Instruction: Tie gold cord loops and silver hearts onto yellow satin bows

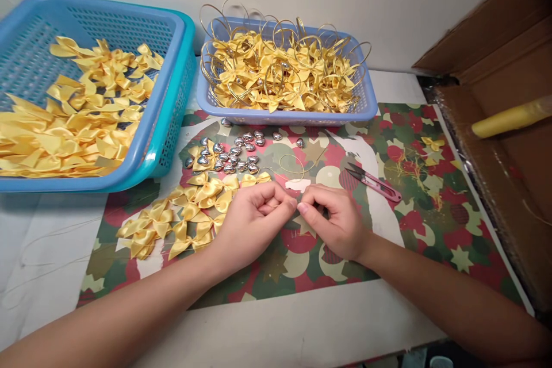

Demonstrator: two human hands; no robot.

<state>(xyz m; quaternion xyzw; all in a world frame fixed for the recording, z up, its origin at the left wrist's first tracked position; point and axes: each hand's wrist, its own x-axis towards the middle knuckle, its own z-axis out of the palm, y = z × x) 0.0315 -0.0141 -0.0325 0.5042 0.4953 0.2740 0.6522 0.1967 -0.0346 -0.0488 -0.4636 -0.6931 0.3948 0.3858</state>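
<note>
The left hand and right hand met fingertip to fingertip, the fingers of each narrowed to a tight pinch on a thin gold cord. The cord's loop lay on the counter just beyond them. A large blue basket held plain yellow satin bows. A smaller blue basket held bows with cord loops. Silver heart beads and loose bows lay near the left hand, and pink thread snips near the right.

thin gold cord, looped flat, one end seemingly pinched.
</note>
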